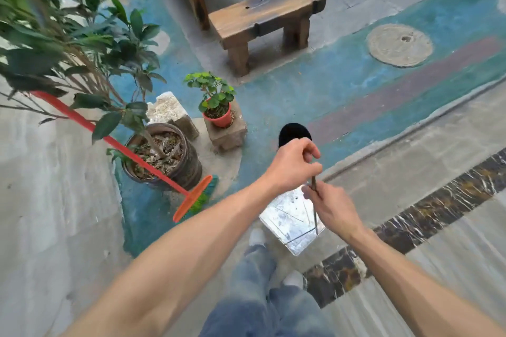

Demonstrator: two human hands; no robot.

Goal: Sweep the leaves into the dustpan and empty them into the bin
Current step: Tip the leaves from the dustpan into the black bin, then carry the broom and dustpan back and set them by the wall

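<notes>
Left hand (291, 165): fingers curled round the top of the thin dustpan handle (315, 200).
Right hand (330, 206): grips the same handle just below.
Dustpan (287, 220): shiny metal, hanging under both hands, above the floor (68, 200).
Broom (131, 154): orange, leaning on the big plant pot (189, 169), well apart from the hands.
Bin (294, 133): dark, round, just behind the left hand.

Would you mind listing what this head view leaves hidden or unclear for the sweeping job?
- Bin: the left hand covers its near side, so its contents are unseen.
- Dustpan: the right hand, which grips its handle, hides part of it; glare hides any leaves.
- Broom: foliage hides the handle's top.
</notes>
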